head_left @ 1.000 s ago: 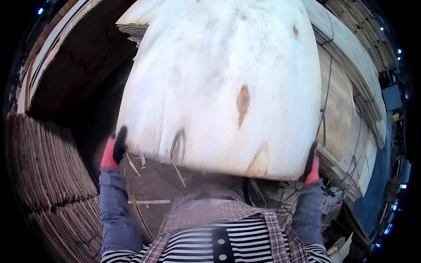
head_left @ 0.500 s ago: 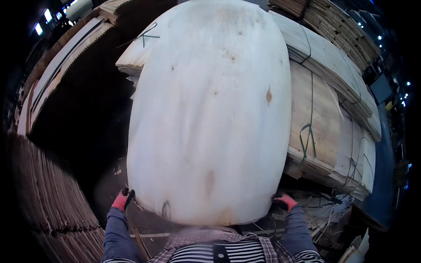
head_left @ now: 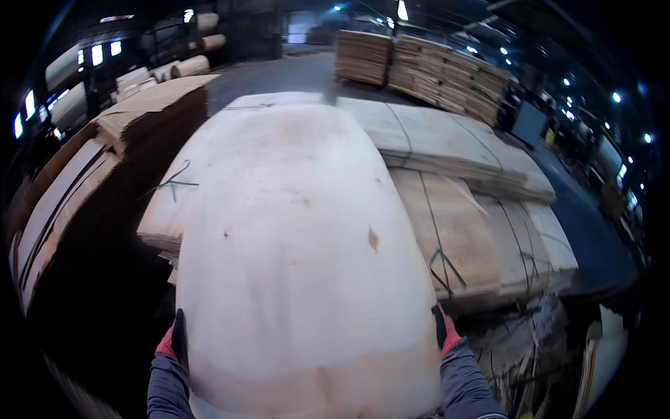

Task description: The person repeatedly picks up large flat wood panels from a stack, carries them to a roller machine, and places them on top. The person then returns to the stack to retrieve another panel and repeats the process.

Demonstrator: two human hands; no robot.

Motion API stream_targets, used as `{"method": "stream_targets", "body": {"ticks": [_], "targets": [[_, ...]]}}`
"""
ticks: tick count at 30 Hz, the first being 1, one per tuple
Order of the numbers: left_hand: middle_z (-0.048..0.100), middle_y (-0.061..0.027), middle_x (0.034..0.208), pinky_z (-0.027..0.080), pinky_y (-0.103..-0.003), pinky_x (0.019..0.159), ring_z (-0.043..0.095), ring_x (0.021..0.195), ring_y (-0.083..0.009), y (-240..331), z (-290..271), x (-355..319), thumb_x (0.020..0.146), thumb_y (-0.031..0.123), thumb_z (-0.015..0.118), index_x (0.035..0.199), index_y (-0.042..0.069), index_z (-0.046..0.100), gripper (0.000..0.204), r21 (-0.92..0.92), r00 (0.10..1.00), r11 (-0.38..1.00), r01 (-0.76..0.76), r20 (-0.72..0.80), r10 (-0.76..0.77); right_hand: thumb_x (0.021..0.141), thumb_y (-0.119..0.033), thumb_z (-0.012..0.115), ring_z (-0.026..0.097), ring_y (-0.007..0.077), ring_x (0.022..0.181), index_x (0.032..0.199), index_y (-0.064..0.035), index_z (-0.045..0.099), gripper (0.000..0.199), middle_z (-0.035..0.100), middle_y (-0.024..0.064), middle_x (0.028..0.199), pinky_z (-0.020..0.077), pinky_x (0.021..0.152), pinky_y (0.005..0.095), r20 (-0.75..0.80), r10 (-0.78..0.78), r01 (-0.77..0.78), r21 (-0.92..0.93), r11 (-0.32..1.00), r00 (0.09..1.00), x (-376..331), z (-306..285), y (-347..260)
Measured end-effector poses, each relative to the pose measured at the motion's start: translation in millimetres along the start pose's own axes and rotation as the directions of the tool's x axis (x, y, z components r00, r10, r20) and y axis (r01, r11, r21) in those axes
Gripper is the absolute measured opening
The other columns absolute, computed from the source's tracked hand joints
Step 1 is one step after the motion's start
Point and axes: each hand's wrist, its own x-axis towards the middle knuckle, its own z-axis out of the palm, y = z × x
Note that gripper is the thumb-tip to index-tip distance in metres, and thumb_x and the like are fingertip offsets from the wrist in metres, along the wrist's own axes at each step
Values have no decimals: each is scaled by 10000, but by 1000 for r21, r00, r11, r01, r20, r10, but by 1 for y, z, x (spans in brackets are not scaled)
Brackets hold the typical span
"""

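Observation:
A large pale wood veneer sheet with a few brown knots spreads out in front of me, its near end close to my body. My left hand, in a red and black glove, grips the sheet's left edge near that end. On the right edge, at about the same height, my right hand holds on in a matching glove. Both thumbs show along the edges; the other fingers are hidden. The far part of the sheet lies over a tied veneer bundle whose green knotted cord shows at the left.
Tied veneer bundles are stacked at the right. Scraps of torn veneer lie at the lower right. A tall veneer stack stands at the left. Farther back are more stacks and pale logs.
My view has tilted up, bringing the hall's back into sight. The sheet's near end has come closer to me, and my hands have shifted forward along its edges.

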Motion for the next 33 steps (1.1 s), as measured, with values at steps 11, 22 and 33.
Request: {"method": "stream_targets", "body": {"ticks": [11, 22, 33], "targets": [[551, -57, 1094, 413, -271, 829, 524, 943, -166, 62, 136, 18, 785, 393, 594, 1225, 26, 444, 593, 209, 956, 935, -288, 129, 265, 772, -388, 633, 577, 130, 631, 925, 61, 605, 475, 627, 73, 767, 452, 565, 275, -127, 36, -30, 51, 998, 991, -96, -72, -42], [566, -59, 1060, 422, -271, 806, 535, 911, -164, 42, 465, -108, 787, 444, 569, 1192, 21, 476, 593, 213, 819, 855, -473, 465, 337, 709, -570, 577, 585, 247, 906, 1011, -11, 601, 636, 624, 132, 950, 437, 776, 313, -533, -12, -19, -52, 998, 846, -285, -307, -45], [581, -62, 1026, 431, -271, 783, 546, 878, -161, 1, 759, -250, 789, 496, 544, 1160, 16, 509, 607, 136, 582, 854, -503, 783, 218, 718, -503, 618, 587, 206, 691, 921, 70, 597, 609, 613, 138, 781, 448, 616, 308, -951, 134, 12, 142, 990, 277, -490, -582, 24]]}}
